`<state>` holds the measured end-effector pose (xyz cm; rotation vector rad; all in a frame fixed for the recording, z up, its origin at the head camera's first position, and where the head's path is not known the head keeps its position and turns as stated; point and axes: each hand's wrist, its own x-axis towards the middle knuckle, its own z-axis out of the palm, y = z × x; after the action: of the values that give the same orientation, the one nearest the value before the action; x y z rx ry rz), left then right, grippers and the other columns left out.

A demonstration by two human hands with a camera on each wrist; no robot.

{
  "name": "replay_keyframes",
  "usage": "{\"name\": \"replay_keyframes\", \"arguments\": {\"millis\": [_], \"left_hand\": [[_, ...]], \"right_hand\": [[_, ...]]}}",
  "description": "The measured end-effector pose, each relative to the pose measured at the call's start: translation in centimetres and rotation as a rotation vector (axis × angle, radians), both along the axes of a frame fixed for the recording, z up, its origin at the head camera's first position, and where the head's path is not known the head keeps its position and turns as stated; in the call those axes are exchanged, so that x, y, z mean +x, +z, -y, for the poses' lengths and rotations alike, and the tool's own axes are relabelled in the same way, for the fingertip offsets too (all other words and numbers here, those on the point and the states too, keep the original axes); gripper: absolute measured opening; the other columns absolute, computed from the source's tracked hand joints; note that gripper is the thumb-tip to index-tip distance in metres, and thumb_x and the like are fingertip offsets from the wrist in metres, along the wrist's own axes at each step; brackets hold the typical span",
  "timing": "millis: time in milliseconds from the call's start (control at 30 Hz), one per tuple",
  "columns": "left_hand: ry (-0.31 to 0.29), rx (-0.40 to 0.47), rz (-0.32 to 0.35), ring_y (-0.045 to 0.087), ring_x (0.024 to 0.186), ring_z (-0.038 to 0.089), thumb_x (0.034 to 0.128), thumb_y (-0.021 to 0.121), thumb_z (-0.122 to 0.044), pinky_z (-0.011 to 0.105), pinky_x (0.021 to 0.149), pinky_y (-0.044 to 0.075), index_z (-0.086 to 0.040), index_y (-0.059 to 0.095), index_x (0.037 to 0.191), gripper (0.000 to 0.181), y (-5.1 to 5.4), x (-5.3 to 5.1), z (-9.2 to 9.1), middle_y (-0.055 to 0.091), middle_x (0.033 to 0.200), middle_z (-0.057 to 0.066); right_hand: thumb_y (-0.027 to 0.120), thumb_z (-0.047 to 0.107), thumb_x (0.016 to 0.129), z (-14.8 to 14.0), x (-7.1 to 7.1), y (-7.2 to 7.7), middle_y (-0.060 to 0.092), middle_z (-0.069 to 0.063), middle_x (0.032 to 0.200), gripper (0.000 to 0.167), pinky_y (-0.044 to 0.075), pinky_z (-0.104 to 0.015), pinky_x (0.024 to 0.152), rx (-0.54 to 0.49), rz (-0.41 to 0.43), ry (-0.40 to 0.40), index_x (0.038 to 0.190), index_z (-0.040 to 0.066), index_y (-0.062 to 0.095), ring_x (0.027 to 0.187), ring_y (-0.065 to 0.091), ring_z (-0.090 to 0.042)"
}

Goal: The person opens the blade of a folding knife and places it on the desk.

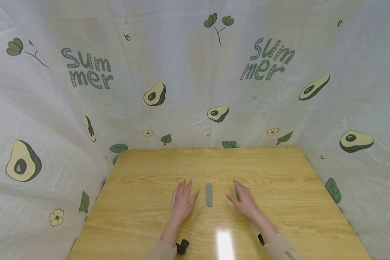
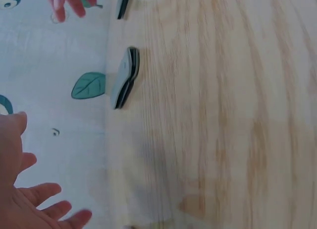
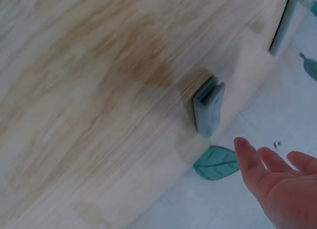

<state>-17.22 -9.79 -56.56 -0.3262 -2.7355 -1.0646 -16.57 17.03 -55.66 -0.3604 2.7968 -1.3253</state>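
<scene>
A slim grey object with a small hole at its near end (image 1: 209,194) lies between the two hands. My left hand (image 1: 183,202), fingers spread, is over a pale narrow object (image 1: 173,199), which it partly hides. Beside the fingers of my right hand (image 1: 246,203) is a dark slim object (image 1: 237,194), mostly hidden. The left wrist view has a grey-green two-layered piece (image 2: 126,78) away from the left hand (image 2: 29,189). In the right wrist view a similar folded piece (image 3: 208,107) stands apart from the right hand (image 3: 282,184). Whether either hand touches anything, I cannot tell.
The wooden table (image 1: 279,173) has a patterned cloth (image 1: 182,65) behind it and at both sides. Black items are at the left wrist (image 1: 182,247) and right wrist (image 1: 261,239). Light glares off the table's near part.
</scene>
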Motion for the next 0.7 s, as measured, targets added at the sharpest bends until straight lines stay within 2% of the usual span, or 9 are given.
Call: {"name": "replay_keyframes", "arguments": {"millis": [67, 200, 333, 567, 700], "left_hand": [[-0.008, 0.077, 0.022, 0.034, 0.133, 0.047, 0.102, 0.05, -0.035, 0.065, 0.106, 0.036, -0.001, 0.04, 0.145, 0.056, -0.2, -0.3, -0.4, 0.037, 0.145, 0.028], [-0.023, 0.246, 0.111, 0.049, 0.122, 0.042, 0.1017, 0.053, -0.028, 0.054, 0.098, 0.05, -0.001, 0.04, 0.145, 0.052, -0.3, -0.7, -1.2, 0.046, 0.137, 0.026], [-0.023, 0.377, 0.184, 0.056, 0.112, 0.039, 0.0998, 0.057, -0.018, 0.046, 0.089, 0.057, 0.001, 0.043, 0.143, 0.049, -0.7, -1.1, -1.8, 0.051, 0.13, 0.028], [0.04, 0.48, 0.274, 0.063, 0.105, 0.041, 0.0935, 0.062, -0.006, 0.044, 0.085, 0.059, 0.004, 0.05, 0.135, 0.044, -1.6, -2.4, -2.9, 0.059, 0.121, 0.032], [0.061, 0.523, 0.331, 0.064, 0.102, 0.041, 0.0909, 0.063, -0.001, 0.039, 0.078, 0.061, 0.007, 0.052, 0.132, 0.043, -1.9, -2.7, -3.5, 0.06, 0.116, 0.033]], "right_hand": [[0.058, 0.035, 0.099, 0.8, -0.3, -0.3, 0.028, -0.031, 0.15, 0.074, 0.034, -0.069, 0.105, -0.058, 0.033, -0.001, 0.151, -0.005, 0.023, 0.134, 0.03, -0.051], [0.061, 0.03, 0.097, 2.4, -1.0, -0.5, 0.035, -0.029, 0.147, 0.071, 0.047, -0.059, 0.1, -0.171, 0.125, -0.018, 0.151, -0.003, 0.027, 0.128, 0.042, -0.048], [0.064, 0.024, 0.096, 3.8, -1.5, -0.9, 0.046, -0.027, 0.139, 0.064, 0.053, -0.054, 0.093, -0.24, 0.183, -0.068, 0.147, -0.002, 0.036, 0.121, 0.05, -0.043], [0.063, 0.011, 0.095, 5.4, -2.9, -1.9, 0.052, -0.031, 0.13, 0.055, 0.058, -0.045, 0.084, -0.327, 0.243, -0.114, 0.141, -0.008, 0.041, 0.112, 0.057, -0.043], [0.063, 0.009, 0.094, 6.1, -3.4, -2.3, 0.053, -0.031, 0.129, 0.054, 0.057, -0.045, 0.087, -0.321, 0.266, -0.129, 0.141, -0.008, 0.041, 0.112, 0.057, -0.043]]}}
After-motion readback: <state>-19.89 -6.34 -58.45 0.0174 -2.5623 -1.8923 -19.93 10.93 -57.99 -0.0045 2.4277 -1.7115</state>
